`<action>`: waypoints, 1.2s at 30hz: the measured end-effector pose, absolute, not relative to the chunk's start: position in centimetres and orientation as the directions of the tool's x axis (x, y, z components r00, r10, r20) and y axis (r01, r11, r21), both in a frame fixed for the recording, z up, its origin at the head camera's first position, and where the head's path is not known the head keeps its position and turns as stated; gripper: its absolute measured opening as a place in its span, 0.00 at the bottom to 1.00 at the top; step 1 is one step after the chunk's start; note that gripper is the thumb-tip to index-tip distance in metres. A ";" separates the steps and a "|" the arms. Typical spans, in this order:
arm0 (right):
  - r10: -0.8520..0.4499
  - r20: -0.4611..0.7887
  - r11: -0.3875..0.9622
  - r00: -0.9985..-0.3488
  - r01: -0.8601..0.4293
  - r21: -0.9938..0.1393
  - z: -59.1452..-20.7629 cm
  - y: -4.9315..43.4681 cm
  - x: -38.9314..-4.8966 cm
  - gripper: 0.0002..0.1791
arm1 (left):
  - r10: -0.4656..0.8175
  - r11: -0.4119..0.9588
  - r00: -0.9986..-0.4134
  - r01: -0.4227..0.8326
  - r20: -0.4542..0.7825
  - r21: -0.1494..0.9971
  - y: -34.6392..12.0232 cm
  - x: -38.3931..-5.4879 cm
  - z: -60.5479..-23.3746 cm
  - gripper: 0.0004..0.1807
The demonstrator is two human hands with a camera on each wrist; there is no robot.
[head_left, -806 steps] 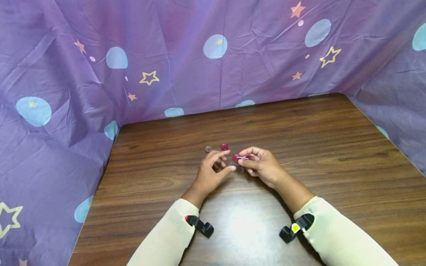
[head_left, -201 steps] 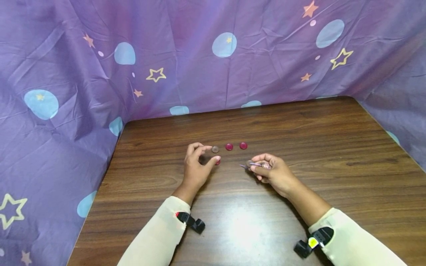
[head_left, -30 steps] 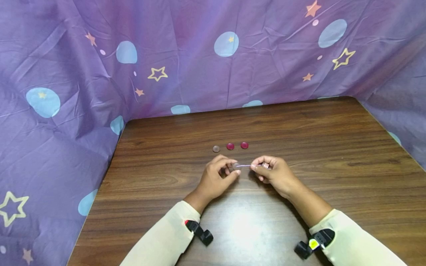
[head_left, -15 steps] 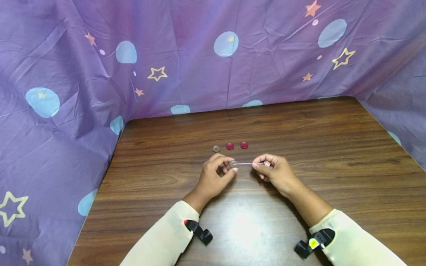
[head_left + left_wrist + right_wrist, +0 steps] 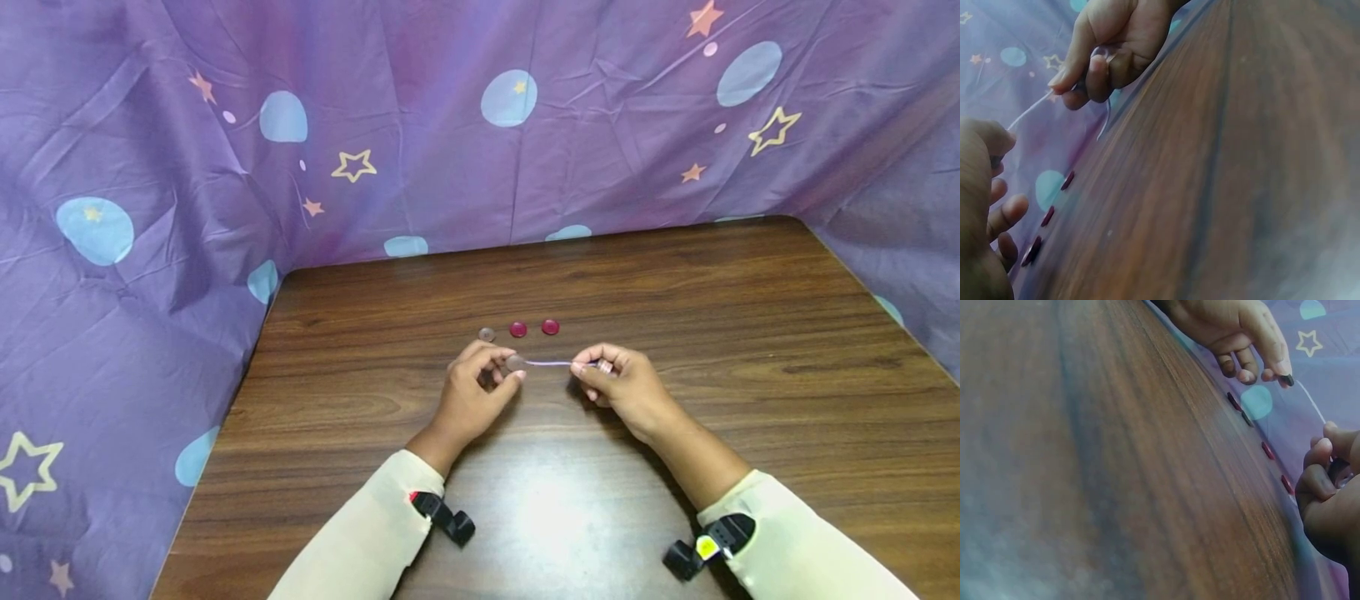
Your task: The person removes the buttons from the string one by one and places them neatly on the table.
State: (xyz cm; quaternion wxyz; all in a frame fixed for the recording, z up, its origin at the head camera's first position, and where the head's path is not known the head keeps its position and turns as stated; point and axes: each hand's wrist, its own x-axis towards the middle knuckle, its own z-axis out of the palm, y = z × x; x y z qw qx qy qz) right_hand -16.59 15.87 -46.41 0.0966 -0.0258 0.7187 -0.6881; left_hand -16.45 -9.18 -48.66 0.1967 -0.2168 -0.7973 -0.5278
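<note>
My left hand (image 5: 472,392) pinches a greyish-brown button (image 5: 514,362) between thumb and fingers, above the table. A thin pale purple cord (image 5: 549,363) runs from that button to my right hand (image 5: 618,383), whose thumb and index finger pinch it. In the left wrist view a loose end of the cord (image 5: 1107,122) hangs below the right hand. Something dark (image 5: 1338,467) sits within the right hand's curled fingers, too covered to name. Behind the hands lie a brown button (image 5: 487,334) and two magenta buttons (image 5: 518,330). The right wrist view shows another dark button (image 5: 1233,400) below the left hand.
The wood-grain table (image 5: 360,500) has a bright glare spot near its front. A purple curtain (image 5: 420,125) with stars and blue circles hangs round the back and sides. A black wrist camera (image 5: 446,517) is strapped over each pale sleeve.
My left hand has drawn leftward and slightly away from me with the brown button, lengthening the cord between the hands. Seconds earlier, that hand was at the table buttons and the right held a brown button.
</note>
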 end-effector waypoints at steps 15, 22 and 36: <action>-0.174 -0.131 0.040 -0.976 0.126 -0.991 -46.5 16.0 -16.7 0.08 | 0.041 0.421 -0.838 0.509 0.544 0.751 -9.5 -17.0 -48.5 0.15; -0.175 -0.143 0.034 -0.974 0.139 -0.990 -46.6 15.9 -16.7 0.08 | 0.057 0.424 -0.872 0.463 0.487 0.779 -9.7 -17.4 -48.5 0.17; -0.178 -0.149 0.050 -0.973 0.143 -0.989 -46.6 16.0 -16.7 0.07 | 0.084 0.427 -0.918 0.384 0.387 0.819 -9.7 -18.3 -48.8 0.18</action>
